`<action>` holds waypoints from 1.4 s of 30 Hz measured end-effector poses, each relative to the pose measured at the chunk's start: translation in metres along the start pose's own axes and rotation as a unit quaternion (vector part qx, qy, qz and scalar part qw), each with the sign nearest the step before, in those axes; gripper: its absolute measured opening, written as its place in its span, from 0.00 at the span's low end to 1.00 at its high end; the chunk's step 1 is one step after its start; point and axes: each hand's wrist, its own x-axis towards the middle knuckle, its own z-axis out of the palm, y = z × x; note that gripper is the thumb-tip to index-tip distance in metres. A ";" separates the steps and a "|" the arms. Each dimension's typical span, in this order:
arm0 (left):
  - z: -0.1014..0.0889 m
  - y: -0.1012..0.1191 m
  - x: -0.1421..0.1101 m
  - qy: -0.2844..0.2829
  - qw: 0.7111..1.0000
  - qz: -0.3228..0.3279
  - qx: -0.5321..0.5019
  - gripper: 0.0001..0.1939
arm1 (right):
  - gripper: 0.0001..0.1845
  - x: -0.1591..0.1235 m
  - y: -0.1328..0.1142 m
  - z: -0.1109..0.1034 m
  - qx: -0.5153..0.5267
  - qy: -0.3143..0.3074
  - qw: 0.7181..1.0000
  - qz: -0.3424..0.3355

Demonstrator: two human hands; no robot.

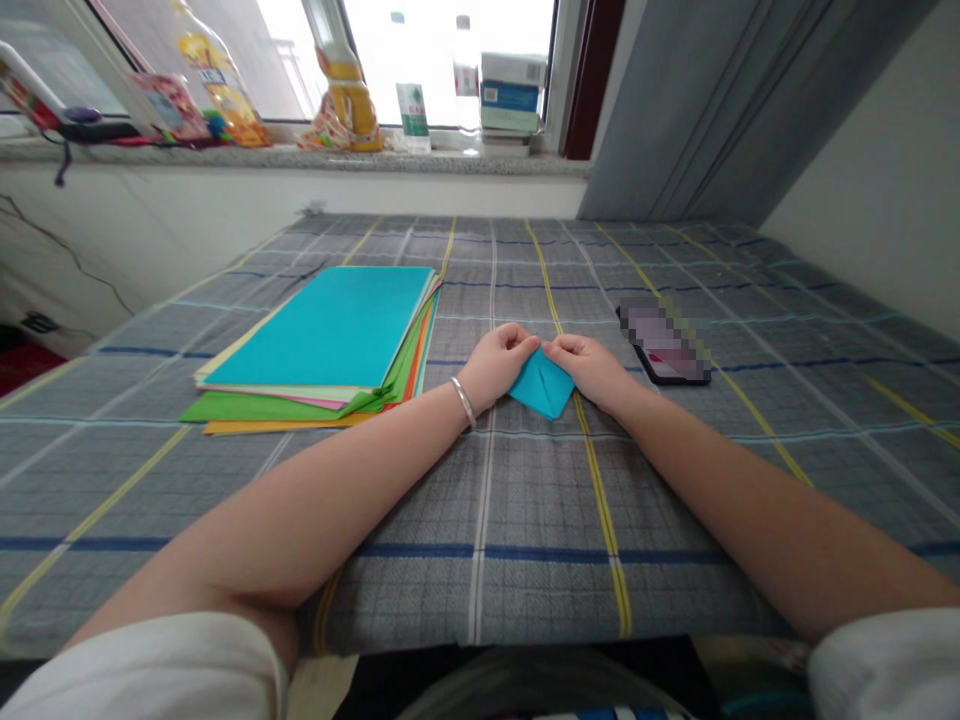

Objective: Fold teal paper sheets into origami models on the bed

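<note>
A small folded piece of blue paper (546, 388), roughly diamond-shaped with a crease or slit down its middle, is held just above or on the checked cloth. My left hand (498, 366), with a silver bangle at the wrist, pinches its upper left edge between thumb and fingers. On the upper right edge, my right hand (583, 362) pinches the same paper, thumb on top. The two thumbs nearly meet at the paper's top corner. My fingertips behind the paper are hidden.
Left of my hands lies a stack of coloured paper (337, 325), blue sheet uppermost. A phone (667, 345) with a blurred screen rests to the right. The grey checked tablecloth (540, 500) covers the table. Bottles, boxes and packets line the windowsill (262, 158) beyond.
</note>
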 end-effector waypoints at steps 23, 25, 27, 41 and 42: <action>-0.004 -0.008 0.006 0.066 0.996 0.027 -0.060 0.12 | 0.29 -0.006 -0.003 -0.010 -0.063 0.034 0.996 -0.052; -0.004 -0.005 0.004 0.018 0.998 0.016 -0.060 0.10 | 0.30 -0.007 -0.002 -0.010 -0.065 0.072 0.994 -0.055; -0.005 -0.001 0.001 -0.041 0.998 -0.006 -0.037 0.10 | 0.29 -0.007 -0.001 -0.010 -0.045 0.103 0.993 -0.044; -0.009 -0.007 0.003 -0.100 0.992 -0.005 -0.083 0.11 | 0.11 -0.006 -0.003 -0.003 0.068 0.002 0.997 0.025; -0.009 -0.007 0.003 -0.100 0.991 -0.013 -0.083 0.10 | 0.11 -0.006 -0.002 -0.003 0.062 0.003 0.998 0.025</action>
